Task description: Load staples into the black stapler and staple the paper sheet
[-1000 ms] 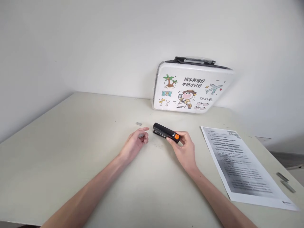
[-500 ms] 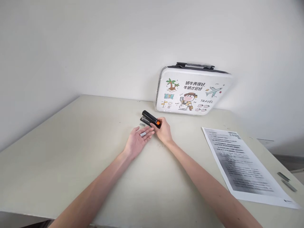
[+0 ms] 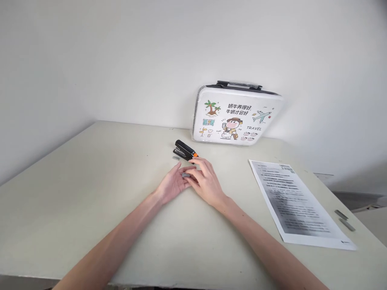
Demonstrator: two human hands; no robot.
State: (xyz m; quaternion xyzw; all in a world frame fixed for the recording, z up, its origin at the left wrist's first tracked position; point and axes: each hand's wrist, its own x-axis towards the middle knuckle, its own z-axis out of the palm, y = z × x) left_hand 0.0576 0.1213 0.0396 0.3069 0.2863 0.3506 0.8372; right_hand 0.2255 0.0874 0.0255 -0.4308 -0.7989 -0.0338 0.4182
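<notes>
Palm up and fingers spread, my left hand is low over the middle of the table. Just above its fingers is a small grey strip of staples, pinched between the thumb and fingertips of my right hand. A black stapler with an orange patch at its back end lies just beyond both hands, its jaws apart. My right hand's upper fingers overlap its near end. Beside the stapler's front lies another small strip of staples.
A white case with cartoon prints and a black handle leans against the wall at the back. A printed sheet lies on the right of the table. Two grey strips lie near the right edge.
My right hand has let go of the stapler and moved back over my left hand. It now pinches the staple strip that lay on my left fingers. The view has shifted slightly.
</notes>
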